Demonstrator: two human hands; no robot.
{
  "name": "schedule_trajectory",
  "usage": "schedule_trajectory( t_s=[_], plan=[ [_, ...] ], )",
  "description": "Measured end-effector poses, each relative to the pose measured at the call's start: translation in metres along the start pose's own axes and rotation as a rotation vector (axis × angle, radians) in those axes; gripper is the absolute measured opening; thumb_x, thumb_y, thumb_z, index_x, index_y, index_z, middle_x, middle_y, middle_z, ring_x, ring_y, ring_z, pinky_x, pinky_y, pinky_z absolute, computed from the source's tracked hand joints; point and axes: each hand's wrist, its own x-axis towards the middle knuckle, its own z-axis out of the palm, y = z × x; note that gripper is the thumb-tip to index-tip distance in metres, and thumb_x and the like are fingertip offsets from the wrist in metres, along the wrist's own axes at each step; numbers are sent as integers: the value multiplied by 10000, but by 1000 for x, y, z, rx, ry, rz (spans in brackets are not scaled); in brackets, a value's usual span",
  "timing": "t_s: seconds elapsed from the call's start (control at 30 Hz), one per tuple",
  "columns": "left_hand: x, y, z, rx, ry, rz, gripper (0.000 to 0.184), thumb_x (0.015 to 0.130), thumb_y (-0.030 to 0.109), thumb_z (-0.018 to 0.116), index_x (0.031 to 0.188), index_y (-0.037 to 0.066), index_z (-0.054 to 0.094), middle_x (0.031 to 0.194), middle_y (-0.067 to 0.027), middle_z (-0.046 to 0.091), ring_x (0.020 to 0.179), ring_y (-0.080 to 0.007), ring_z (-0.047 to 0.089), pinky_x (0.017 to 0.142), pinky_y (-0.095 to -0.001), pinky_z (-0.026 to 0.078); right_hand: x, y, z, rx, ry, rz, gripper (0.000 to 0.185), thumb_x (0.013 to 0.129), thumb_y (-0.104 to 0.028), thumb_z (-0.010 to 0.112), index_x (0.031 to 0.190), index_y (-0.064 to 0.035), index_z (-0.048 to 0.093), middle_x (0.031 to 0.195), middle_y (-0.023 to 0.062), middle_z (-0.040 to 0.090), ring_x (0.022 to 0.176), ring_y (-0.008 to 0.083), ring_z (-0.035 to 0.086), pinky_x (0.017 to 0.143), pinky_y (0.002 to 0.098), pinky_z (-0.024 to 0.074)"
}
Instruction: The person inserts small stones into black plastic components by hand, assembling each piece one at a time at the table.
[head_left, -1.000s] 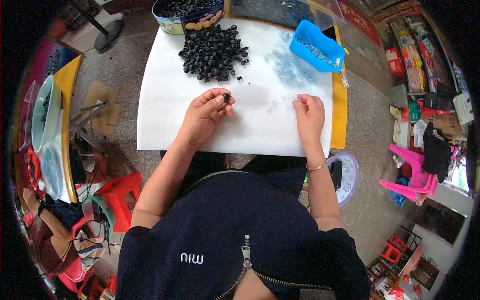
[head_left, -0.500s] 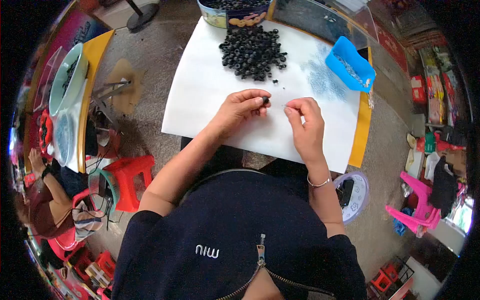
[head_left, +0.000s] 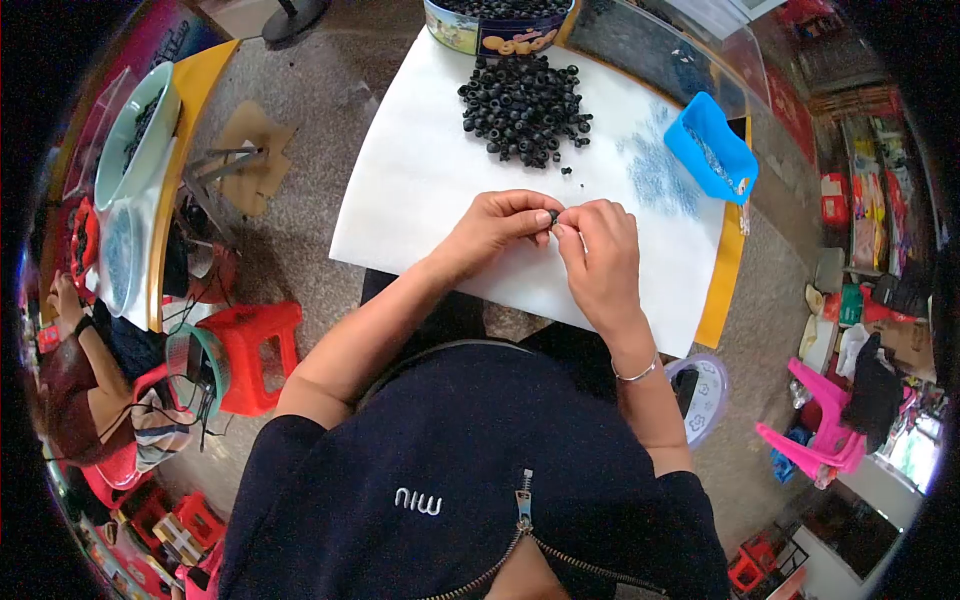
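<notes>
Between the fingertips of my left hand (head_left: 505, 225) is a small round black piece (head_left: 554, 216). My right hand (head_left: 601, 255) meets it there, its thumb and forefinger pinched against the piece; anything tiny in that pinch is too small to see. Both hands are over the near part of the white table sheet (head_left: 400, 190). Beyond them lies a heap of black pieces (head_left: 525, 110), with a couple of loose ones at its near edge. Small clear bits (head_left: 665, 170) are scattered to the right of the heap, beside a blue tray (head_left: 712, 150) holding more of them.
A printed tin (head_left: 500, 35) of black pieces stands at the table's far edge. On a left-hand table are a pale green basin (head_left: 140, 140) and a red dish (head_left: 85, 240). A person's arm (head_left: 100, 360) shows there. Red stool (head_left: 250, 350) and pink stool (head_left: 820, 420) flank me.
My right hand has moved left from the clear bits to meet the black piece in my left hand. Its fingers have closed together. The whole view has shifted and turned.
</notes>
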Motion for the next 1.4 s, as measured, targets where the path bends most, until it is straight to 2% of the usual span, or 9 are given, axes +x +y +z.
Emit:
schedule_trajectory(
  t_s=[0.23, 0.53, 0.57, 0.67, 0.9, 1.0, 1.1, 1.23, 1.4],
  plan=[
    [1, -2, -6, 23, -59, -6, 248, 917, 106, 599, 1112, -46, 615, 973, -59, 647, 821, -104, 590, 786, -253, 501, -3, 7, 6, 195, 4, 205, 117, 816, -125, 640, 821, -48, 551, 798, 86, 578, 740, 252, 546, 703, 372, 417],
    [2, 1, -9, -131, -31, -19, 211, 937, 104, 571, 1106, -13, 617, 932, -53, 636, 768, -98, 584, 743, -233, 502, 11, 36, 15, 678, -86, 532, 162, 849, -149, 670, 879, -1, 610, 757, 32, 593, 710, 80, 525, 654, 252, 446],
    [2, 2, -9, -209, -12, -24, 211, 940, 101, 564, 1112, -12, 609, 937, -59, 634, 768, -103, 588, 743, -237, 509, 19, 39, 13, 526, -66, 546, 126, 831, -130, 664, 871, -14, 633, 778, 54, 595, 722, 141, 563, 684, 295, 459],
    [5, -3, -14, -358, -6, -21, 249, 935, 114, 570, 1146, -19, 574, 957, -88, 627, 771, -131, 603, 748, -271, 520, 34, 64, 28, -27, 72, 46, 134, 798, -114, 663, 908, -40, 642, 816, 84, 594, 793, 239, 584, 732, 363, 454],
    [5, -1, -15, -416, -25, -14, 208, 947, 89, 546, 1128, -5, 586, 972, -92, 634, 788, -119, 613, 745, -243, 538, 46, 63, 38, -261, -73, -84, 125, 782, -90, 643, 898, -47, 629, 830, 116, 599, 859, 317, 577, 753, 410, 452],
    [6, -1, -15, -421, -12, -17, 206, 948, 91, 547, 1123, -9, 587, 973, -93, 635, 789, -125, 615, 749, -247, 538, 41, 61, 35, 47, 36, 130, 98, 824, -78, 626, 902, -21, 637, 828, 85, 646, 792, 235, 606, 725, 341, 476],
    [4, 1, -12, -417, 6, -4, 207, 947, 92, 550, 1121, -12, 585, 969, -91, 637, 791, -131, 618, 753, -250, 536, 33, 32, 13, 800, -3, 575, 116, 865, -88, 623, 933, 3, 650, 845, 51, 674, 738, 125, 591, 696, 259, 477],
    [5, 0, -9, -380, 20, 4, 210, 943, 88, 556, 1124, -15, 580, 960, -88, 641, 796, -133, 621, 755, -253, 535, 18, 12, 15, 1002, 8, 548, 130, 874, -77, 638, 971, 7, 663, 867, 33, 664, 788, 83, 586, 711, 221, 474],
    [4, -1, -9, -294, 64, 14, 206, 938, 91, 567, 1111, -19, 584, 943, -75, 640, 802, -132, 624, 755, -254, 533, 12, 11, 30, 727, 73, 468, 113, 873, -68, 629, 953, 2, 670, 880, 46, 645, 793, 109, 605, 719, 242, 478]
  ],
)
